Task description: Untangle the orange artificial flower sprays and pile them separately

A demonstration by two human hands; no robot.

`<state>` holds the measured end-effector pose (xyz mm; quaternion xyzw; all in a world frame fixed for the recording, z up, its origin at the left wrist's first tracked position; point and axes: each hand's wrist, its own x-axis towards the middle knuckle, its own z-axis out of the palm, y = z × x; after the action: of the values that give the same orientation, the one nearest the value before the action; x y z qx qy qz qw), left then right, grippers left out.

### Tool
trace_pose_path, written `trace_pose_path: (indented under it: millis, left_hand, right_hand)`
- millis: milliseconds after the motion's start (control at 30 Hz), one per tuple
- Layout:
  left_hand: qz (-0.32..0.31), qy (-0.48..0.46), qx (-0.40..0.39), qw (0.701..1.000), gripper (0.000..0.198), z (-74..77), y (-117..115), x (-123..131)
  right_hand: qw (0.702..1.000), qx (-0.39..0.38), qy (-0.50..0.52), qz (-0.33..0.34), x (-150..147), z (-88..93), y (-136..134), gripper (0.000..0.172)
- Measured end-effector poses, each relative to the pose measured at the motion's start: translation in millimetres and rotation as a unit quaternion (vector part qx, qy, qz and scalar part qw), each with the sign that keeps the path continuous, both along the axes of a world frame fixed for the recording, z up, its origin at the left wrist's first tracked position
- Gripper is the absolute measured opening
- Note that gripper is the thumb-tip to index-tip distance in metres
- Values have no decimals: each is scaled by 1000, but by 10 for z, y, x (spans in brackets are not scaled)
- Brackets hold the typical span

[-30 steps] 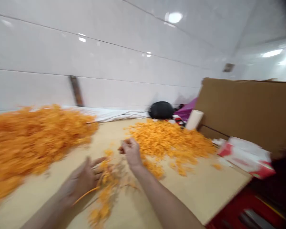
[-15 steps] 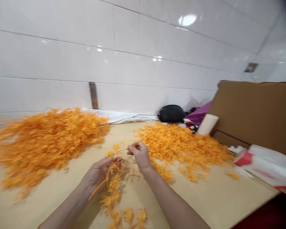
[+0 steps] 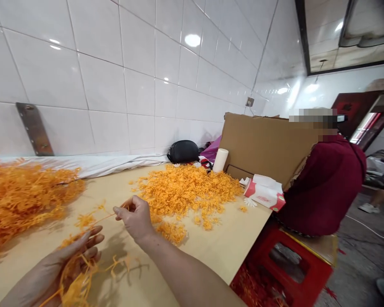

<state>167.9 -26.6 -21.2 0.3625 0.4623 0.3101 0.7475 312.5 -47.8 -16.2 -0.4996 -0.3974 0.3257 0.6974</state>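
My left hand [image 3: 56, 266], at the lower left, is closed loosely around a branching orange plastic flower stem [image 3: 80, 283]. Parts of the stem hang below the palm, and one forked twig sticks out to the right over the table. Thumb and fingertips of my right hand [image 3: 136, 217] pinch the end of a thin orange twig that runs across from the left hand. Small orange blossoms stand above the left fingers. How the twig joins the stem is hidden behind those fingers.
A pile of loose orange blossoms [image 3: 185, 187] lies beyond my right hand; a bigger heap of orange stems [image 3: 22, 200] is at left. Behind are a black bag [image 3: 183, 151], a white roll [image 3: 220, 160], a cardboard box [image 3: 259, 145] and a tissue pack [image 3: 265, 192]. A person [image 3: 326, 187] sits at right.
My view has swung to the right, bringing the seated person and red stool into sight. Both hands keep hold of the orange stem and twig.
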Motion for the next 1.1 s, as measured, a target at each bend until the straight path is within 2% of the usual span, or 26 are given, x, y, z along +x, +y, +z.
trace_pose_path:
  millis: [100, 200, 300, 367, 467, 667, 733, 867, 1000, 1100]
  left_hand:
    - [-11, -13, 40, 999, 26, 96, 29, -52]
    - [-7, -45, 105, 993, 24, 210, -123, -101]
    - [-68, -14, 116, 991, 28, 219, -194, -137]
    - [-76, 0, 124, 989, 26, 171, -167, -188]
    - [-103, 12, 139, 985, 28, 108, -142, -270]
    - [-162, 74, 147, 973, 34, 109, -161, -263]
    - [-169, 92, 152, 969, 35, 98, -155, -242]
    - [-125, 53, 161, 977, 36, 22, -127, -219]
    - [-35, -23, 149, 988, 31, -50, -98, -211]
    - [22, -77, 133, 988, 28, -75, -85, -210]
  right_hand:
    - [997, -10, -41, 67, -5, 28, -43, 31]
    - [989, -12, -66, 131, 6, 57, -132, 31]
    - [983, -7, -32, 183, 73, 31, -100, 34]
    - [989, -20, 0, 148, 104, -2, -24, 36]
    - [987, -47, 30, 151, 98, -12, 3, 35]
    - [974, -59, -75, 204, 28, 21, -98, 32]
    - [969, -43, -112, 217, 14, 1, -94, 24]
    - [967, -29, -136, 216, 4, -38, -66, 16]
    - [973, -43, -77, 213, -1, -44, -56, 15]
    - [969, -57, -52, 235, -19, -56, -69, 18]
